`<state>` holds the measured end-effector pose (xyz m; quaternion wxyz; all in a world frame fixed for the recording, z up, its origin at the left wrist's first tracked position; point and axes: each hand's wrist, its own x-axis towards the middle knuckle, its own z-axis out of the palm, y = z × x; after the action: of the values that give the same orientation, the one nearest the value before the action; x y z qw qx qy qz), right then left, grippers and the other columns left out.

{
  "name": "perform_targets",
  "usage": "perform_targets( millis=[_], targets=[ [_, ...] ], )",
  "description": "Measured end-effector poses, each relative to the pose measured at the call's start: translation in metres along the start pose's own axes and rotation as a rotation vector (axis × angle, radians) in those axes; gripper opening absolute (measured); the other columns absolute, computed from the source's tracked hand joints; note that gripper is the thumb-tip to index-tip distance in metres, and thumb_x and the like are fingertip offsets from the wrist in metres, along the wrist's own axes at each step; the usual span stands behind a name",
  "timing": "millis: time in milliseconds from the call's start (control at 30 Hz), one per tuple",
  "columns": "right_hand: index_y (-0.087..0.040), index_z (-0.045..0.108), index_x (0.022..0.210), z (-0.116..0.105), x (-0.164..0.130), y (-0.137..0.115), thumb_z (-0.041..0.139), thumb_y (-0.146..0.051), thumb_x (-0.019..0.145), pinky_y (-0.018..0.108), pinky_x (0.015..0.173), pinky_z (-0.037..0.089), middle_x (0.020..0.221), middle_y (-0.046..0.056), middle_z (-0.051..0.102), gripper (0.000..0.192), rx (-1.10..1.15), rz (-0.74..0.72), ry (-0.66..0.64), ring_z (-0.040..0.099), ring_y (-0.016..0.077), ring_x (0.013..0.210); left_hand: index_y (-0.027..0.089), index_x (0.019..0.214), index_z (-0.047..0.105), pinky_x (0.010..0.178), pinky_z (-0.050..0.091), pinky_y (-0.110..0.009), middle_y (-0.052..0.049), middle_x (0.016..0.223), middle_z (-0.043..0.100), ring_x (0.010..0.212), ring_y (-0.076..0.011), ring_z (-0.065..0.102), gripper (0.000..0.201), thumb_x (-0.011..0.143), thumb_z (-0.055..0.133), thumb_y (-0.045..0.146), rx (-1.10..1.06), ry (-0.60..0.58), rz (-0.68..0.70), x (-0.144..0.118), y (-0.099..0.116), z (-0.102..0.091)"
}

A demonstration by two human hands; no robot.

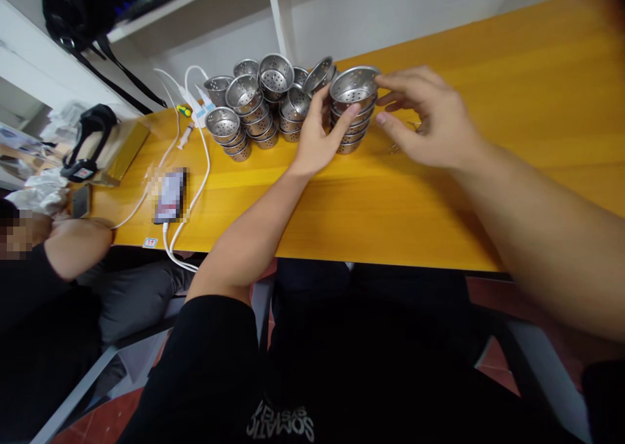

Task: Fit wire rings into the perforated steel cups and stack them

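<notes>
A stack of perforated metal cups (352, 117) stands upright on the wooden table, nested one in another. My left hand (319, 128) is wrapped round the stack's left side, its thumb across the front below the top rim. On the right of the stack, my right hand (424, 112) has its fingers and thumb apart. Its index fingertip is at the top cup's rim; whether it touches cannot be told. More stacks of the same cups (244, 96) stand to the left, and one cup (319, 74) lies tilted on top behind my left hand.
The wooden table (488, 60) runs along a white shelf unit (332, 21). Left of the cups lie a phone (170, 195), white cables (208, 164), a syringe (185, 137) and a black headset (90, 141) on a box. Another person's arm (81, 245) rests at the far left.
</notes>
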<state>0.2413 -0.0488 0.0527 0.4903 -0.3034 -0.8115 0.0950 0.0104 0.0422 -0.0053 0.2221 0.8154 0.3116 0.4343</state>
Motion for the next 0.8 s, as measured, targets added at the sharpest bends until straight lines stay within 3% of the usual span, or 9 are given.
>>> perform_targets(
  millis=[167, 267, 333, 400, 500, 567, 667, 733, 800],
  targets=[
    [-0.039, 0.065, 0.160, -0.001, 0.002, -0.004, 0.065, -0.043, 0.111, 0.053, 0.105, 0.069, 0.144, 0.011, 0.068, 0.049, 0.026, 0.004, 0.017, 0.070, 0.0308, 0.131, 0.030, 0.177, -0.003, 0.146, 0.030, -0.054, -0.010, 0.181, 0.041, 0.175, -0.0285, 0.037, 0.086, 0.112, 0.037, 0.071, -0.153, 0.001, -0.025, -0.002, 0.009, -0.003],
    [-0.040, 0.065, 0.159, 0.000, 0.001, -0.003, 0.065, -0.049, 0.111, 0.055, 0.107, 0.067, 0.144, 0.010, 0.068, 0.049, 0.013, 0.025, 0.009, 0.070, 0.0312, 0.130, 0.023, 0.173, 0.014, 0.146, 0.028, -0.058, -0.013, 0.177, 0.045, 0.175, -0.0317, 0.036, 0.078, 0.113, 0.050, 0.058, -0.258, 0.037, -0.082, -0.005, 0.025, -0.006],
    [-0.043, 0.058, 0.163, 0.003, -0.002, -0.001, 0.070, -0.054, 0.108, 0.058, 0.109, 0.065, 0.149, 0.009, 0.065, 0.058, -0.010, 0.042, 0.001, 0.071, 0.0322, 0.128, 0.020, 0.169, 0.023, 0.142, 0.027, -0.059, -0.011, 0.176, 0.045, 0.176, -0.0317, 0.032, 0.061, 0.116, 0.042, 0.044, -0.336, 0.066, -0.148, -0.007, 0.041, -0.008],
    [-0.048, 0.044, 0.171, 0.008, -0.005, 0.004, 0.078, -0.059, 0.101, 0.062, 0.114, 0.062, 0.160, 0.008, 0.057, 0.079, -0.023, 0.056, -0.015, 0.069, 0.0347, 0.134, 0.013, 0.168, 0.023, 0.133, 0.027, -0.064, -0.009, 0.173, 0.045, 0.176, -0.0313, 0.023, 0.055, 0.115, 0.013, 0.027, -0.406, 0.066, -0.210, -0.010, 0.059, -0.009],
    [-0.053, 0.023, 0.177, 0.015, -0.008, 0.011, 0.083, -0.062, 0.096, 0.061, 0.122, 0.058, 0.179, 0.004, 0.038, 0.101, 0.013, 0.074, -0.047, 0.051, 0.0365, 0.158, 0.016, 0.162, 0.042, 0.134, 0.033, -0.056, -0.006, 0.171, 0.054, 0.173, -0.0272, 0.036, 0.051, 0.113, 0.029, 0.024, -0.525, 0.092, -0.293, -0.012, 0.083, -0.009],
    [-0.049, 0.021, 0.178, 0.018, -0.008, 0.015, 0.085, -0.062, 0.094, 0.061, 0.122, 0.057, 0.181, 0.005, 0.035, 0.106, 0.040, 0.090, -0.049, 0.048, 0.0369, 0.160, 0.014, 0.160, 0.050, 0.128, 0.040, -0.052, -0.006, 0.170, 0.057, 0.170, -0.0278, 0.039, 0.056, 0.110, 0.025, 0.023, -0.583, 0.119, -0.337, -0.013, 0.092, -0.008],
    [-0.040, 0.028, 0.174, 0.015, -0.005, 0.022, 0.088, -0.061, 0.091, 0.059, 0.114, 0.062, 0.170, 0.011, 0.049, 0.105, 0.011, 0.129, -0.016, 0.062, 0.0374, 0.145, 0.014, 0.163, 0.049, 0.126, 0.042, -0.050, -0.008, 0.174, 0.052, 0.171, -0.0266, 0.038, 0.063, 0.109, 0.020, 0.025, -0.549, 0.116, -0.343, -0.014, 0.086, -0.009],
    [-0.038, 0.032, 0.171, 0.010, -0.004, 0.028, 0.088, -0.055, 0.091, 0.056, 0.107, 0.064, 0.166, 0.012, 0.053, 0.099, -0.049, 0.148, 0.015, 0.065, 0.0356, 0.138, 0.025, 0.163, 0.050, 0.138, 0.036, -0.045, -0.008, 0.179, 0.048, 0.173, -0.0256, 0.041, 0.058, 0.107, 0.056, 0.038, -0.423, 0.071, -0.273, -0.015, 0.070, -0.009],
    [-0.038, 0.033, 0.170, 0.003, -0.005, 0.037, 0.088, -0.048, 0.091, 0.055, 0.101, 0.066, 0.166, 0.013, 0.052, 0.097, -0.110, 0.161, 0.049, 0.066, 0.0351, 0.136, 0.027, 0.163, 0.048, 0.143, 0.033, -0.050, -0.012, 0.178, 0.046, 0.174, -0.0301, 0.039, 0.069, 0.102, 0.070, 0.053, -0.252, 0.023, -0.175, -0.016, 0.051, -0.010]
  ],
)
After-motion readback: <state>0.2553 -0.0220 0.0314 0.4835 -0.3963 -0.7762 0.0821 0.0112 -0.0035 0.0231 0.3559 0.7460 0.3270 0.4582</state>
